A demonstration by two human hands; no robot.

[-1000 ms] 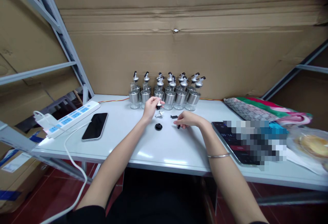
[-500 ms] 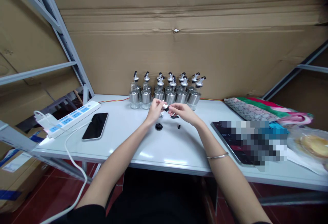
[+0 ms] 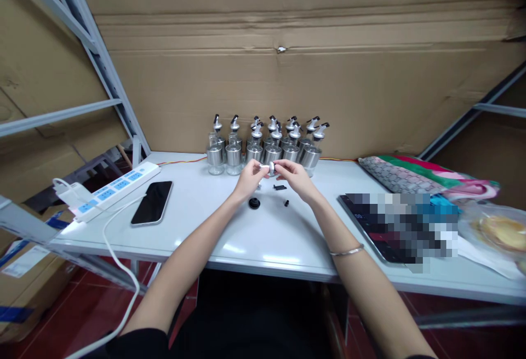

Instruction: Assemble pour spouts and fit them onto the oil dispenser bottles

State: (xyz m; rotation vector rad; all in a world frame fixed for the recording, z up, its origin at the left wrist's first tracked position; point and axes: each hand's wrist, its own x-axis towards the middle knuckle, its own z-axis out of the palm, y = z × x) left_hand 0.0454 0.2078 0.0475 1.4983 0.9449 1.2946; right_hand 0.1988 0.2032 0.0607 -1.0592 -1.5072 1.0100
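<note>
Silver and small, a metal pourer cap [image 3: 270,168] sits pinched between both hands above the white tabletop [image 3: 263,238], just in front of the cluster of steel-and-glass dispenser bottles [image 3: 267,148]. Left hand [image 3: 249,179] grips it with thumb and fingertips pressed together; right hand [image 3: 292,178] does likewise from three o'clock. Below, at six o'clock, lie a round black gasket [image 3: 254,203] and two tiny black plastic bits [image 3: 282,194].

Bottles [image 3: 267,148] at the table's [image 3: 246,244] back, phone [image 3: 152,202] left beside power strip [image 3: 110,189], round cap [image 3: 254,203] before the bottles, tablet [image 3: 394,227] right.
</note>
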